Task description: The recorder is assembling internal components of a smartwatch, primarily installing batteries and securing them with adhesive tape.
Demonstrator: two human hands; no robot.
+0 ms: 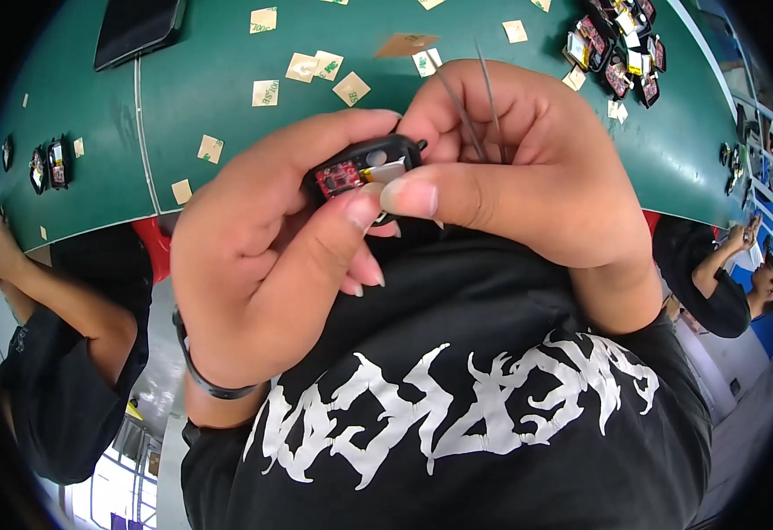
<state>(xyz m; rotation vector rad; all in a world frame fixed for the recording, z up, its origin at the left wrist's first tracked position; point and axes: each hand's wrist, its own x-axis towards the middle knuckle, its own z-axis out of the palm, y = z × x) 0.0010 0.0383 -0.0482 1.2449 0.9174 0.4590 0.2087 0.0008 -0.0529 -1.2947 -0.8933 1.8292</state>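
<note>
Green tabletop [219,44] below, left hand [254,221] and right hand [528,172] pinch a black oval plastic case [362,166], long axis rising rightward.

At the centre, count two bare hands [258,243] [528,177], one oval black plastic casing [356,160] with red circuit board [337,179], one pair of thin metal tweezers [454,101]; upper left, one flat black rectangular device [139,32]; far left and right, two people in black [68,389] [720,296].
</note>
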